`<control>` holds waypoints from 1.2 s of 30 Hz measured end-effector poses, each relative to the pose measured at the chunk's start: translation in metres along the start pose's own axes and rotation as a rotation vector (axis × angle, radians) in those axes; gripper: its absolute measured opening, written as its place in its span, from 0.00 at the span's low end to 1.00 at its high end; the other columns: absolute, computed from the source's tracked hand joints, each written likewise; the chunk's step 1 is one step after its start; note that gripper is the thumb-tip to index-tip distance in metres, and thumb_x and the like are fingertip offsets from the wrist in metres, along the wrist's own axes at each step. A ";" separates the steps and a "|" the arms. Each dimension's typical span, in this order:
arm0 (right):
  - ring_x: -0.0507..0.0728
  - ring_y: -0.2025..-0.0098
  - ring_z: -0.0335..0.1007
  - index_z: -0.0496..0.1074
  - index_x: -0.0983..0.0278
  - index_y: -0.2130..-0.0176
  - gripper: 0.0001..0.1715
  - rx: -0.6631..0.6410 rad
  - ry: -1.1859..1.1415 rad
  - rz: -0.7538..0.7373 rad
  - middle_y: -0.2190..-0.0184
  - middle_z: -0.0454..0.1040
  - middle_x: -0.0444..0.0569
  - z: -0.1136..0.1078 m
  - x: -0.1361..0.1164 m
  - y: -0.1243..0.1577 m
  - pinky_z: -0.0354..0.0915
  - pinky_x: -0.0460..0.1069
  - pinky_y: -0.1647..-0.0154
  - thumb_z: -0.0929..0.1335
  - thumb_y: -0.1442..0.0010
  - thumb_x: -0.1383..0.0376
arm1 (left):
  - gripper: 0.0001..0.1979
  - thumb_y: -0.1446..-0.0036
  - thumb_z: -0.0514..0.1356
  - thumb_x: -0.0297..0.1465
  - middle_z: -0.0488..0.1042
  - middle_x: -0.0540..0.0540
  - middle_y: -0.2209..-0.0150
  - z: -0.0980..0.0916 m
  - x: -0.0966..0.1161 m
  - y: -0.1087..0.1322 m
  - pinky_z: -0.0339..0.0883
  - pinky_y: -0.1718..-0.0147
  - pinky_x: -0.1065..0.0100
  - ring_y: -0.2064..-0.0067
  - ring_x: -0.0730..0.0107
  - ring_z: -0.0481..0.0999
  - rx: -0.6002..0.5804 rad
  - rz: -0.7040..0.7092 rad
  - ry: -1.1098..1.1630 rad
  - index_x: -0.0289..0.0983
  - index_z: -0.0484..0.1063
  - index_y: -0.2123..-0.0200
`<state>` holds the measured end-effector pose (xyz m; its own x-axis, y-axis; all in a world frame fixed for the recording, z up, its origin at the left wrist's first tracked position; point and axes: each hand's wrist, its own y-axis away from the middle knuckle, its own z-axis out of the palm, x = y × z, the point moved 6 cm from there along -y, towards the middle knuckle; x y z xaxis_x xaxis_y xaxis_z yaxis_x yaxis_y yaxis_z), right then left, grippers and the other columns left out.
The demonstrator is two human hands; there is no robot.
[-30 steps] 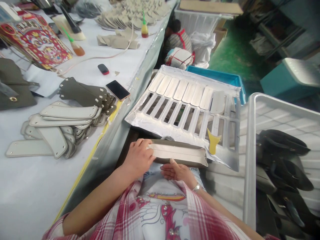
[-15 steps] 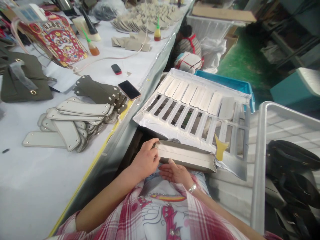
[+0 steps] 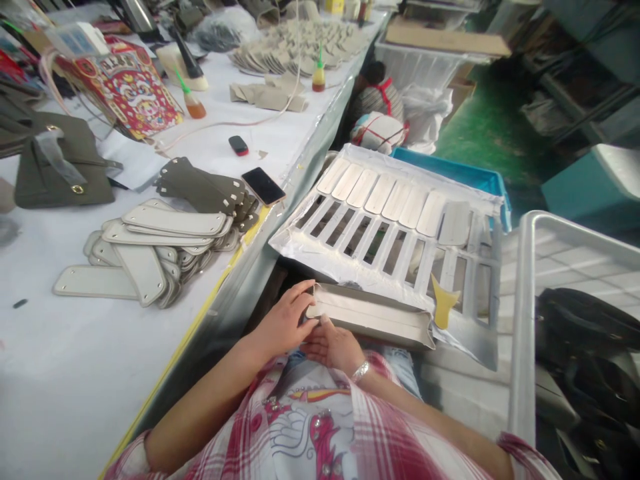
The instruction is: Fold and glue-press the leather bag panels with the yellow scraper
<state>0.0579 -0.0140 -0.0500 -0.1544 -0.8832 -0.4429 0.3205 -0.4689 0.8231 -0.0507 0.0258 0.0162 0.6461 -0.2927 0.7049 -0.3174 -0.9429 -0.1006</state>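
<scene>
Across my lap lies a long, open, box-shaped bag body (image 3: 375, 313), pale cream inside and grey-brown outside. My left hand (image 3: 287, 320) is closed on its left end, fingers over the end wall. My right hand (image 3: 334, 345) is closed at the lower edge near that same corner, thumb on top and fingers curled underneath, close to my left hand. Just beyond the bag body, a slatted white rack (image 3: 345, 257) holds a row of pale rounded strips (image 3: 383, 193). A yellow forked piece (image 3: 443, 301) rests at the rack's near right.
The white table (image 3: 100, 373) on the left bears stacked grey straps (image 3: 165, 233), a phone (image 3: 263, 185), a dark handbag (image 3: 63, 163) and glue bottles (image 3: 193, 100). A clear bin (image 3: 523, 320) with dark bags (image 3: 590, 333) stands right. Another person (image 3: 375, 100) is low down behind the rack.
My right hand has moved left and up to the left corner of the bag body, meeting my left hand. The whole view has shifted slightly.
</scene>
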 end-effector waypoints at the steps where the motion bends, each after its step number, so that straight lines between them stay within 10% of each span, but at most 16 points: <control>1: 0.54 0.73 0.73 0.70 0.64 0.77 0.25 -0.005 0.003 0.002 0.71 0.76 0.54 0.003 -0.001 0.000 0.66 0.46 0.72 0.60 0.39 0.52 | 0.16 0.48 0.57 0.25 0.57 0.40 0.41 0.000 -0.003 0.001 0.58 0.43 0.56 0.40 0.61 0.57 -0.006 -0.009 0.042 0.37 0.64 0.55; 9: 0.55 0.73 0.74 0.72 0.68 0.75 0.36 -0.105 0.069 0.037 0.69 0.76 0.58 -0.005 0.008 0.004 0.67 0.48 0.69 0.55 0.41 0.42 | 0.32 0.44 0.55 0.32 0.53 0.40 0.37 0.034 -0.012 0.008 0.54 0.41 0.56 0.38 0.61 0.55 -0.041 -0.250 0.339 0.40 0.47 0.38; 16: 0.54 0.67 0.73 0.76 0.71 0.65 0.31 -0.478 0.333 -0.240 0.67 0.76 0.55 -0.096 -0.026 0.104 0.65 0.47 0.60 0.59 0.40 0.47 | 0.33 0.42 0.54 0.39 0.49 0.48 0.35 0.066 -0.015 0.024 0.37 0.37 0.59 0.35 0.61 0.46 0.045 -0.423 0.490 0.42 0.44 0.37; 20: 0.54 0.69 0.72 0.72 0.68 0.66 0.26 0.459 0.569 -0.437 0.69 0.75 0.52 -0.242 -0.079 0.114 0.67 0.48 0.67 0.58 0.40 0.50 | 0.34 0.45 0.56 0.41 0.56 0.48 0.38 0.074 -0.013 0.024 0.42 0.37 0.59 0.37 0.57 0.53 0.110 -0.491 0.645 0.42 0.49 0.38; 23: 0.59 0.56 0.70 0.69 0.69 0.59 0.21 0.791 0.674 -0.391 0.60 0.72 0.58 -0.319 -0.106 0.085 0.65 0.51 0.58 0.68 0.47 0.57 | 0.34 0.47 0.57 0.42 0.59 0.48 0.39 0.076 -0.007 0.023 0.45 0.38 0.59 0.38 0.56 0.56 0.181 -0.538 0.699 0.42 0.52 0.39; 29: 0.66 0.44 0.58 0.60 0.73 0.47 0.34 0.988 0.865 -0.136 0.45 0.59 0.68 -0.377 -0.128 0.024 0.55 0.58 0.45 0.71 0.49 0.62 | 0.33 0.47 0.58 0.40 0.55 0.47 0.38 0.074 -0.008 0.024 0.41 0.37 0.60 0.36 0.59 0.51 0.219 -0.509 0.605 0.41 0.52 0.39; 36: 0.59 0.52 0.65 0.66 0.67 0.51 0.20 0.915 1.049 0.031 0.51 0.67 0.54 -0.392 -0.145 0.011 0.65 0.57 0.53 0.67 0.41 0.59 | 0.36 0.46 0.56 0.41 0.53 0.41 0.37 0.044 0.012 0.015 0.48 0.39 0.52 0.37 0.55 0.54 0.134 -0.422 -0.066 0.40 0.46 0.37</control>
<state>0.4499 0.1143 -0.1158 0.7372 -0.6606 -0.1420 -0.4702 -0.6524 0.5944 -0.0175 0.0013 -0.0077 0.7440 0.1170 0.6579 0.0736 -0.9929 0.0934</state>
